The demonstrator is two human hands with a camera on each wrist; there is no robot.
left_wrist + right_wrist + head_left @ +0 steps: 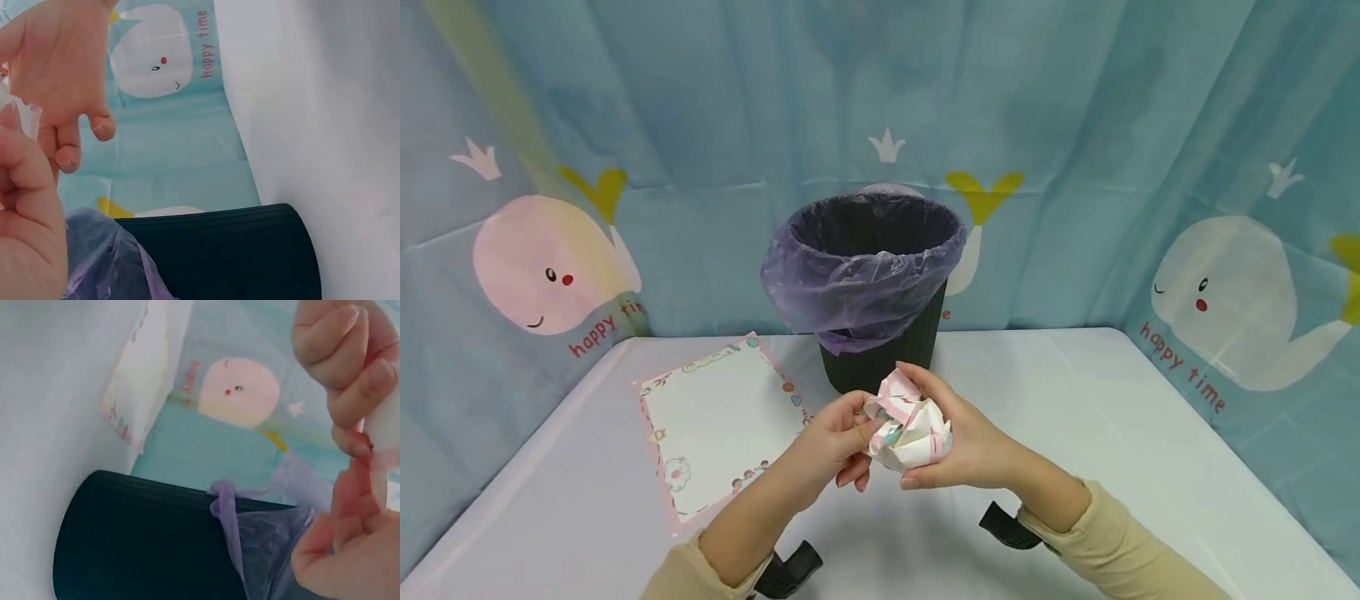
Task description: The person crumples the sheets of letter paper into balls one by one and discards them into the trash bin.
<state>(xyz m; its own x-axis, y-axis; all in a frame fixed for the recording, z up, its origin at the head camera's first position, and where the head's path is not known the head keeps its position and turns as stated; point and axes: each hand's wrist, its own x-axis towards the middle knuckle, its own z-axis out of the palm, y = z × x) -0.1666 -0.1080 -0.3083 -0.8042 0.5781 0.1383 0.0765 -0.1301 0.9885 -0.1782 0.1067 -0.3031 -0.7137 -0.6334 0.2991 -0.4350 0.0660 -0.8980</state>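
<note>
Crumpled paper: I have it at the centre of the head view, slightly below the middle of the frame, a white and pink wad point(917, 442) between both hands.
Left hand: I see this hand point(831, 446) pinching the wad's left edge, thumb against bent fingers, with little gap.
Right hand: on my feed this hand point(977, 446) cups the wad's right side, fingers over the top and thumb underneath, spread about as wide as the wad.
Flat sheet: left of centre, I make out a pink-bordered sheet point(722, 425) lying on the white table point(1075, 400); the left forearm overlaps its lower right corner.
Bin: upper centre, just beyond the hands, I get a dark bin point(921, 342) standing upright, a purple bag point(850, 292) folded over its rim.
Backdrop: across the top I see a blue curtain point(1075, 100) with whale prints.
Sleeves: beige point(1120, 533), entering from the lower corners.
</note>
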